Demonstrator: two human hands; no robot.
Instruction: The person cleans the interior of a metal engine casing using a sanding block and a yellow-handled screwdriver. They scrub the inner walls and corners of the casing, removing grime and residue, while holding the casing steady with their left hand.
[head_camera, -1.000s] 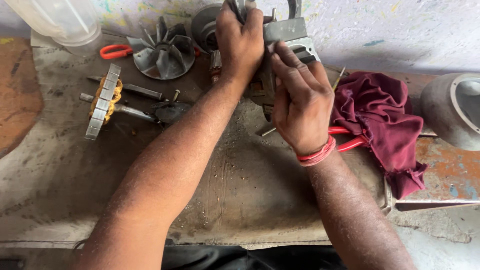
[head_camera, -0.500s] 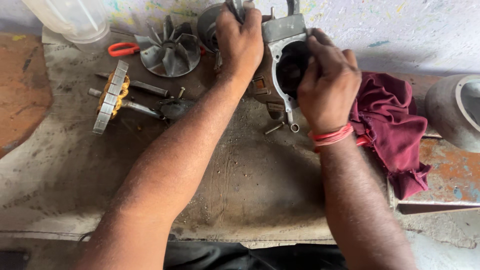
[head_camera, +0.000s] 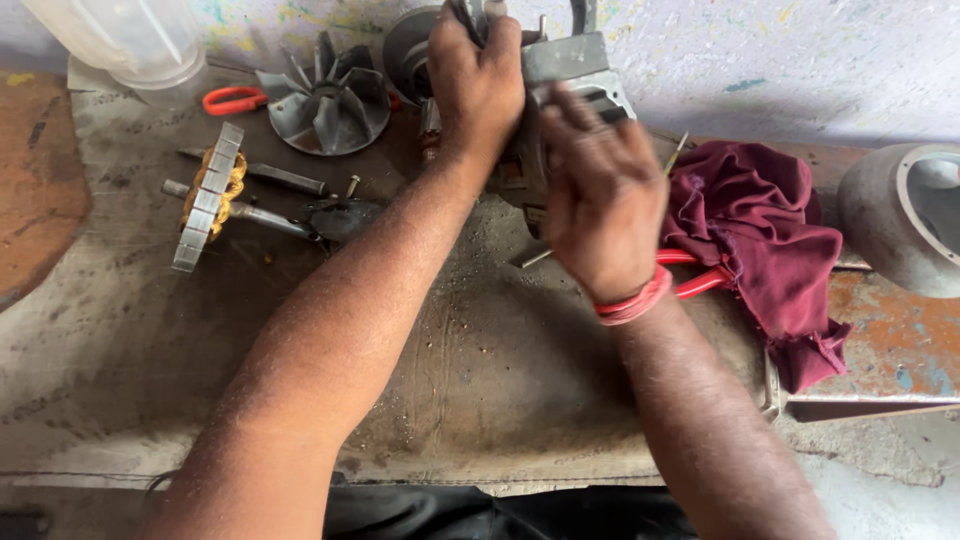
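Disassembly looks well along, we judge; the fan impeller (head_camera: 325, 105) and the wound rotor (head_camera: 208, 197) already lie loose on the workbench (head_camera: 480, 380) at ten and nine o'clock of our hands, with a small screw (head_camera: 351, 186) between them; the grey motor housing (head_camera: 575, 75) remains in hand at twelve o'clock. Our left hand (head_camera: 478, 85) is clamped over its top; our right hand (head_camera: 600, 205) presses curled fingers against its near face, though what they pinch we cannot tell. The housing stands upright, its long axis running twelve to six, open face toward us; a maroon rag (head_camera: 765, 225) lies at three o'clock.
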